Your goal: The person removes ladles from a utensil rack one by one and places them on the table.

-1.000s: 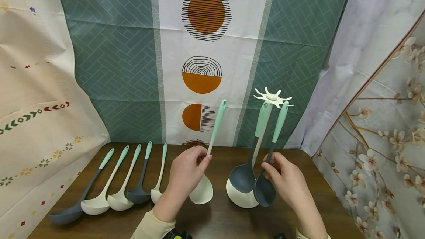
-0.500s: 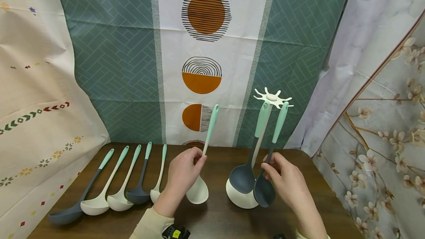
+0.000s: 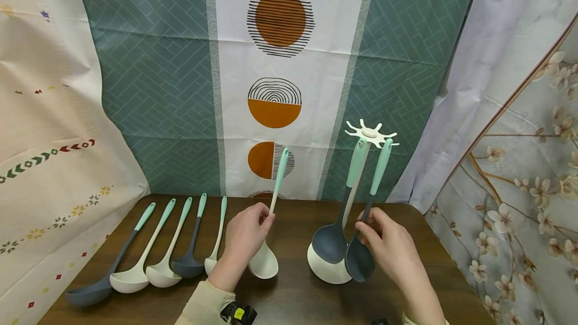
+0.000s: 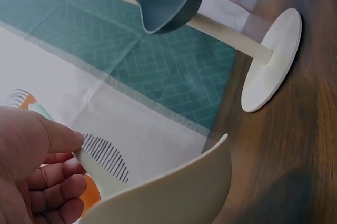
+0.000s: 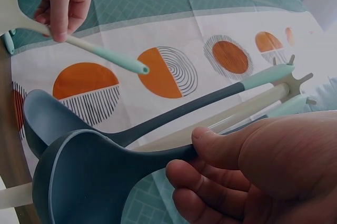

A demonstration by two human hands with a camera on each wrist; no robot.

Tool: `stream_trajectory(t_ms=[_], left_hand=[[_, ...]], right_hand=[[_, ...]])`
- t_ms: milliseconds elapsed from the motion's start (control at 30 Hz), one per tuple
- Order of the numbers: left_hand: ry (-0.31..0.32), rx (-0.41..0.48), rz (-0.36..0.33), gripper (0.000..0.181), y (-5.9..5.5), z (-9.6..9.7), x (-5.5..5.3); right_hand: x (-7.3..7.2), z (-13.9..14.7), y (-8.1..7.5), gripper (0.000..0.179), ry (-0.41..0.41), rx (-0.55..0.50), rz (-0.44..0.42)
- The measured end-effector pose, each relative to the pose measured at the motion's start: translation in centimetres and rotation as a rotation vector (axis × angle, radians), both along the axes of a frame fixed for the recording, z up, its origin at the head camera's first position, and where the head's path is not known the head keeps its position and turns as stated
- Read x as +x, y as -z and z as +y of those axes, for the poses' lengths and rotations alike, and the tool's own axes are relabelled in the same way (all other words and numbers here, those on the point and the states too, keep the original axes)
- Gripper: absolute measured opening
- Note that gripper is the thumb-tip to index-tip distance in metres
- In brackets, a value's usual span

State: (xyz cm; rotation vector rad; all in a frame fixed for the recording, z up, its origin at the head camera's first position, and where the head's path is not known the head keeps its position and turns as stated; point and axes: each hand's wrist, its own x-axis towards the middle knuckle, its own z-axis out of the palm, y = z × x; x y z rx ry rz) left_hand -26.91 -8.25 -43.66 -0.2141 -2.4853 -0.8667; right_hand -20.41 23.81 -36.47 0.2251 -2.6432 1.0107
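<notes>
My left hand (image 3: 246,229) pinches the pale shaft of a cream ladle (image 3: 264,263), its mint handle pointing up. In the left wrist view the bowl of this cream ladle (image 4: 174,195) is deep and stands apart from the rack. On the right, my right hand (image 3: 388,239) pinches the shaft of a dark grey ladle (image 3: 360,263), whose mint handle top is at a hook of the white utensil rack (image 3: 369,133). Beside it another dark grey ladle (image 3: 329,242) hangs from the rack. The right wrist view shows the held grey ladle (image 5: 89,182) close up.
Several ladles lie in a row on the left of the brown table (image 3: 307,305), among them a dark one (image 3: 90,292) and a cream one (image 3: 131,280). A patterned curtain (image 3: 280,69) hangs behind; a floral cloth (image 3: 519,204) borders the right side.
My left hand has moved left with the cream ladle, away from the rack, and the ladle's handle top has sunk a little. The right hand and both grey ladles have stayed in place.
</notes>
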Motion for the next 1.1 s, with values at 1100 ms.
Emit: stream_trajectory(t_ms=[1100], left_hand=[[-0.073, -0.062, -0.140, 0.019, 3.1, -2.1, -2.0]], right_hand=[[0.1, -0.1, 0.0, 0.011, -0.002, 0.000, -0.012]])
